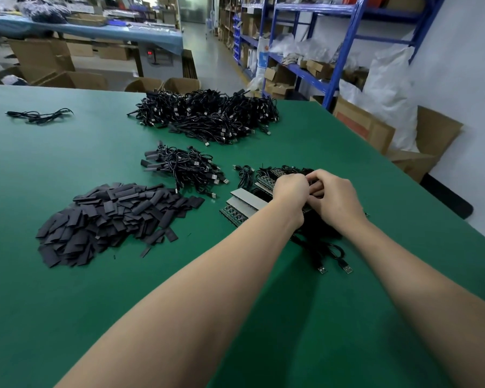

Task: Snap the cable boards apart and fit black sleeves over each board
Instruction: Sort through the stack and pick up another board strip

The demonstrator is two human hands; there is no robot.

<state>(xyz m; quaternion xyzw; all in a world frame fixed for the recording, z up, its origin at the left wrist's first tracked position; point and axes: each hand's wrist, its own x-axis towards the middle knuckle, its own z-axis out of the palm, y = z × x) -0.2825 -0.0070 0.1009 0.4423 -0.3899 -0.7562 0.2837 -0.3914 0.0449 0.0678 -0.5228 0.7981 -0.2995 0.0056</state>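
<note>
Both hands meet over a stack of joined cable boards (244,200) on the green table (95,303). My left hand (290,191) and my right hand (333,196) have curled fingers gripping a strip of boards between them; the strip itself is mostly hidden by the fingers. Black cables with USB plugs (335,264) trail from under my wrists toward me. A heap of flat black sleeves (109,219) lies to the left. Beyond it sits a small pile of sleeved cables (185,169).
A large heap of black USB cables (207,116) sits further back on the table, and a few loose cables (38,115) lie at far left. Cardboard boxes (403,135) and blue shelving (333,51) stand off the right edge.
</note>
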